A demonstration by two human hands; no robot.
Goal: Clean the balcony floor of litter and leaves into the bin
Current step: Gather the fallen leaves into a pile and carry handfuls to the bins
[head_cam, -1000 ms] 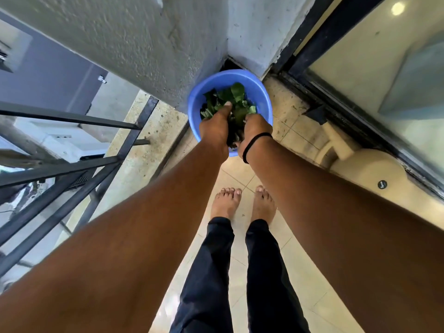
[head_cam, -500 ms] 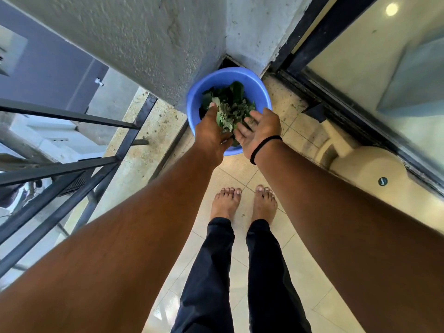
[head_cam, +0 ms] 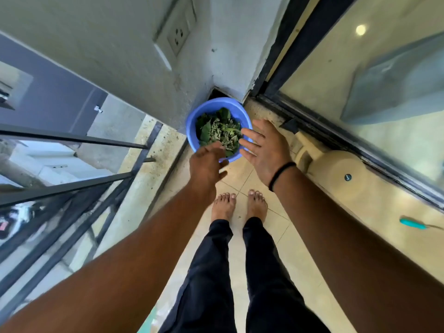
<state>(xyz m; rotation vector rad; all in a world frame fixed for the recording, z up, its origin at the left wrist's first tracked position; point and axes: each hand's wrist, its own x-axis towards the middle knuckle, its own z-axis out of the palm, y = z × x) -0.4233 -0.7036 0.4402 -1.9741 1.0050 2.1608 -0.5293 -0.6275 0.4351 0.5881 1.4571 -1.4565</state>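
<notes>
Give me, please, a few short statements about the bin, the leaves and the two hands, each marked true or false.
1. The blue bin stands in the corner where the walls meet. True.
2. The bin is empty. False: green leaves lie in it.
3. The right hand grips a bunch of leaves. False: its fingers are spread and hold nothing.
4. The left hand is over the bin's near rim and holds nothing. True.
5. A black band circles the left wrist. False: it is on the right wrist.

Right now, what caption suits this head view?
Both hands hover open over a blue bin of leaves.
</notes>
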